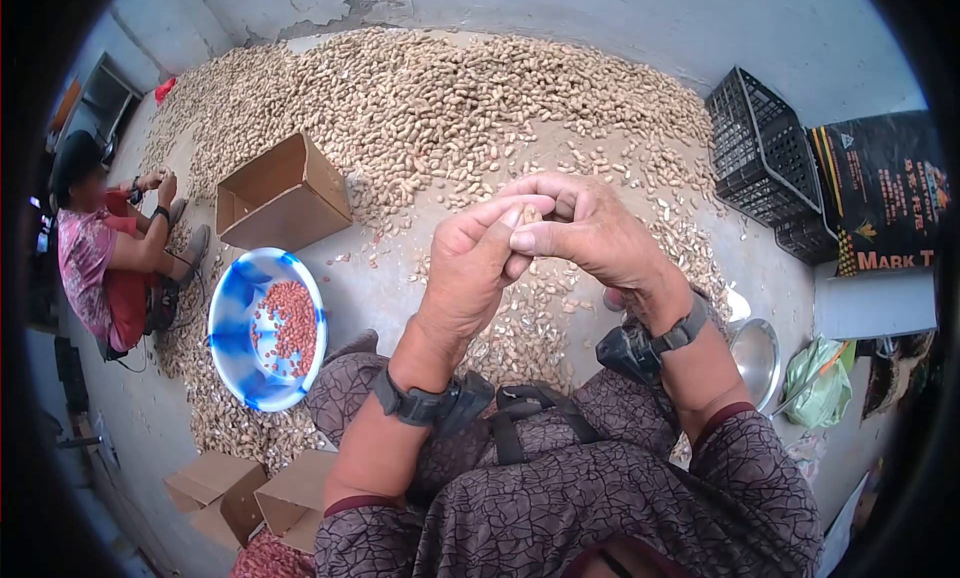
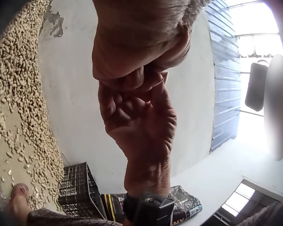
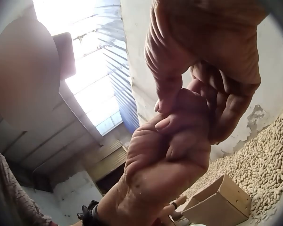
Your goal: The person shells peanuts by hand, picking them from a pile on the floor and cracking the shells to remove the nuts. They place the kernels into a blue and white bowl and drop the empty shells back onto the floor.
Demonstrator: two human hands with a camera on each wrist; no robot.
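In the head view both hands meet in front of the chest, over the floor. Between their thumbs and fingertips shows a small tan peanut (image 1: 532, 216). My left hand (image 1: 470, 263) pinches it from one side, thumb and index finger pressed together. From the other side my right hand (image 1: 605, 233) curls in, its thumb tip on the peanut. Both wrist views show the left hand (image 3: 172, 146) and right hand (image 2: 141, 117) touching at the fingers, which hide the peanut there. Broken shells (image 1: 520, 338) lie on the floor below.
A big heap of unshelled peanuts (image 1: 430, 98) spreads along the wall. To the left are a cardboard box (image 1: 320, 198), a blue-and-white basin (image 1: 222, 328) with red kernels, and a crouching person (image 1: 95, 248). A black crate (image 1: 755, 148) and a metal bowl (image 1: 755, 363) stand right.
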